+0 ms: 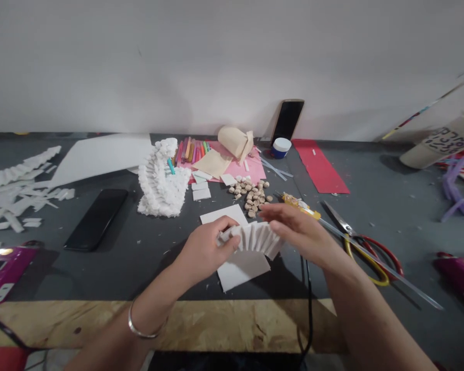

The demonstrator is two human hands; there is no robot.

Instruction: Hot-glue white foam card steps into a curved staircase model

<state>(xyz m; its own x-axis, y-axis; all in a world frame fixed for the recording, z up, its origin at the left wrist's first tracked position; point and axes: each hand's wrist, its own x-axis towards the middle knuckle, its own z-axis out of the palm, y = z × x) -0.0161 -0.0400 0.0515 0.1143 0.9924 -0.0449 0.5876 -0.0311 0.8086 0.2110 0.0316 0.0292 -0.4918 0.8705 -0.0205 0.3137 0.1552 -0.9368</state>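
Pleated strip (pixel 257 238), pinched in left hand (pixel 209 250), right hand (pixel 303 232) cupping it, tube lettering (pixel 450 140) unclear

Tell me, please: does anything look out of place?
Slightly: white strips lie jumbled at the left, overlapping at different angles, and a long clear stick crosses the handles of the scissors, which looks untidy.
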